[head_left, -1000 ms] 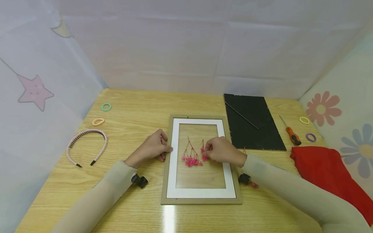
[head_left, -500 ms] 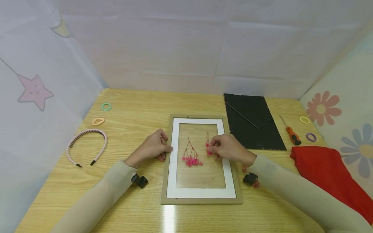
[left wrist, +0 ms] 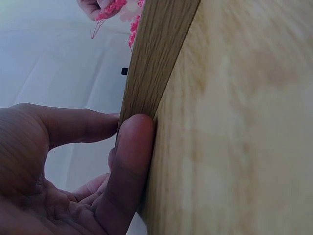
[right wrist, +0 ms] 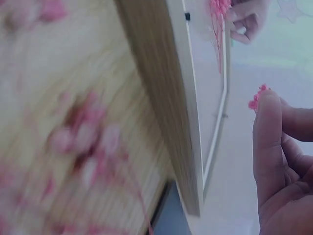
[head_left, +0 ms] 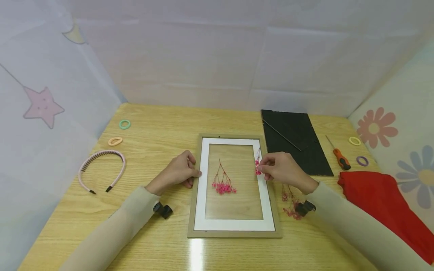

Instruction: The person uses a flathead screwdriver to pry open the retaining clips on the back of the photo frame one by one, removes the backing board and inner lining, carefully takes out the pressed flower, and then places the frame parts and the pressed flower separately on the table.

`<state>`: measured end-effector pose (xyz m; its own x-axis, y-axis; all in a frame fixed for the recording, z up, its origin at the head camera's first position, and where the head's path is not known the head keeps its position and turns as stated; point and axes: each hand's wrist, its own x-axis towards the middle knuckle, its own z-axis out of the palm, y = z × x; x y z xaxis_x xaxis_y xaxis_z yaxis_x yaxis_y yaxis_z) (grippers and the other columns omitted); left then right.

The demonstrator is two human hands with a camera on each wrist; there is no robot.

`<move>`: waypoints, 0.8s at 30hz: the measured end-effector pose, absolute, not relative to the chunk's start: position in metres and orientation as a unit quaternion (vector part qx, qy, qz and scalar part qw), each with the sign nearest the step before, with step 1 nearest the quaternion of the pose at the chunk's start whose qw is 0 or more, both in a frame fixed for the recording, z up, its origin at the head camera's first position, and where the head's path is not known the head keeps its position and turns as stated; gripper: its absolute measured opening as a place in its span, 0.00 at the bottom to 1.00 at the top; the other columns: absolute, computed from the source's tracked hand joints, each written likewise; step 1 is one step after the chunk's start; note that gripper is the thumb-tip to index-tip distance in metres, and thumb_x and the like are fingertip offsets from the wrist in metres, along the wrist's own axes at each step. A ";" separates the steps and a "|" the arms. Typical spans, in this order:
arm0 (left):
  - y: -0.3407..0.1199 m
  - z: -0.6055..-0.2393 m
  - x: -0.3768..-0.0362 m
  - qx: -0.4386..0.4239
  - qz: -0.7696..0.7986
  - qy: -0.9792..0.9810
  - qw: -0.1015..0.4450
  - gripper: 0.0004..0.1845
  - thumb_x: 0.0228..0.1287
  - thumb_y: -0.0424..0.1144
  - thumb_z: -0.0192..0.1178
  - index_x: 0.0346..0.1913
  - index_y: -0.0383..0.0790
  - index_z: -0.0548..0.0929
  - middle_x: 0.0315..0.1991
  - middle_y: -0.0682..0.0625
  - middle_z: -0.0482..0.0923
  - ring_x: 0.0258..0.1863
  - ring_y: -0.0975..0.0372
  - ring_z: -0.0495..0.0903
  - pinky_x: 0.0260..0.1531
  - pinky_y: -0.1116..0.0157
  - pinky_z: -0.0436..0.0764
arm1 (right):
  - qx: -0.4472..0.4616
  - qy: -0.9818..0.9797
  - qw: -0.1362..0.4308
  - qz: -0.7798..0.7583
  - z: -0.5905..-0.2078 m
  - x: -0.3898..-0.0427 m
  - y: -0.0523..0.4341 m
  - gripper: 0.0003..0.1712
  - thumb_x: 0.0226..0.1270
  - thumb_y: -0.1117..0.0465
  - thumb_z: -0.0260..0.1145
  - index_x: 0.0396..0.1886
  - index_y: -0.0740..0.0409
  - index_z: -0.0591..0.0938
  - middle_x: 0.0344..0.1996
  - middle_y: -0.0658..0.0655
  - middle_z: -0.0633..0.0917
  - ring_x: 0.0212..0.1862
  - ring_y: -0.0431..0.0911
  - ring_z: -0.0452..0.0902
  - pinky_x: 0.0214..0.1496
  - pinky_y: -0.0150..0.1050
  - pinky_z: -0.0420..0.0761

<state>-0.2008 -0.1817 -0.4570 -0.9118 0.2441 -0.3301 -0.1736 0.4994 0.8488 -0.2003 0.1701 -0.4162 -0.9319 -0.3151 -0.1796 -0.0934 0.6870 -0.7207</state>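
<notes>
A wooden picture frame [head_left: 234, 234] with a white mat lies flat on the table. A sprig of pink dried flowers [head_left: 223, 180] rests on its glass. My left hand [head_left: 179, 172] grips the frame's left edge [left wrist: 146, 88], thumb against the wood. My right hand [head_left: 279, 169] pinches a small pink flower sprig [head_left: 258, 162] over the frame's right edge; its tip shows above the thumb [right wrist: 259, 95]. More pink sprigs [head_left: 289, 201] lie on the table right of the frame.
A black backing board [head_left: 293, 141] lies behind the frame on the right, with an orange-handled screwdriver [head_left: 339, 154] and red cloth [head_left: 383, 195] beyond. Hair ties [head_left: 124, 124] and a pink headband [head_left: 101, 167] lie at left. Fabric walls enclose the table.
My right hand has carried the small sprig rightward from the glass centre to over the frame's right edge. The left hand has stayed on the frame.
</notes>
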 end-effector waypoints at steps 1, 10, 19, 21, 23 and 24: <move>-0.182 -0.457 -0.201 0.020 0.500 0.840 0.209 0.23 0.62 0.35 0.68 0.54 0.34 0.68 0.36 0.42 0.79 0.18 0.57 0.83 0.22 0.57 0.90 | -0.109 0.906 0.146 -0.382 -0.415 -0.199 0.175 0.07 0.70 0.58 0.69 0.34 0.56 0.86 0.26 0.58 0.88 0.26 0.46 0.83 0.30 0.38 0.88; -0.183 -0.458 -0.200 0.017 0.501 0.840 0.209 0.24 0.62 0.35 0.68 0.55 0.34 0.67 0.36 0.42 0.81 0.19 0.57 0.82 0.23 0.57 0.90 | -0.086 0.925 0.137 -0.343 -0.408 -0.189 0.226 0.08 0.70 0.58 0.68 0.35 0.57 0.86 0.26 0.56 0.87 0.27 0.45 0.84 0.32 0.39 0.90; -0.184 -0.460 -0.201 0.018 0.502 0.838 0.213 0.24 0.63 0.36 0.69 0.55 0.34 0.67 0.37 0.41 0.81 0.20 0.56 0.83 0.23 0.57 0.90 | -0.088 0.937 0.177 -0.288 -0.410 -0.178 0.270 0.08 0.71 0.59 0.67 0.33 0.58 0.84 0.22 0.55 0.86 0.25 0.43 0.81 0.28 0.34 0.86; -0.184 -0.460 -0.201 0.018 0.502 0.838 0.213 0.24 0.63 0.36 0.69 0.55 0.34 0.67 0.37 0.41 0.81 0.20 0.56 0.83 0.23 0.57 0.90 | -0.089 0.937 0.189 -0.279 -0.411 -0.176 0.277 0.08 0.71 0.60 0.67 0.33 0.58 0.84 0.21 0.54 0.85 0.24 0.43 0.80 0.27 0.35 0.85; -0.184 -0.460 -0.202 0.017 0.501 0.839 0.213 0.24 0.63 0.36 0.68 0.55 0.34 0.67 0.37 0.42 0.81 0.20 0.57 0.83 0.23 0.57 0.90 | -0.083 0.937 0.202 -0.272 -0.412 -0.173 0.282 0.08 0.71 0.59 0.67 0.32 0.58 0.84 0.20 0.53 0.84 0.23 0.43 0.79 0.27 0.35 0.84; -0.183 -0.459 -0.202 0.017 0.501 0.839 0.212 0.24 0.63 0.36 0.68 0.55 0.34 0.67 0.37 0.42 0.81 0.20 0.57 0.83 0.23 0.57 0.90 | -0.083 0.938 0.207 -0.266 -0.412 -0.171 0.285 0.08 0.70 0.59 0.67 0.31 0.58 0.83 0.19 0.52 0.83 0.23 0.43 0.79 0.26 0.36 0.84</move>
<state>-0.2016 -0.1834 -0.4594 -0.9092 0.2412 -0.3395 -0.1841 0.4982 0.8473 -0.1713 0.2847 -0.4123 -0.9006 -0.2661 -0.3436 -0.0457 0.8442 -0.5341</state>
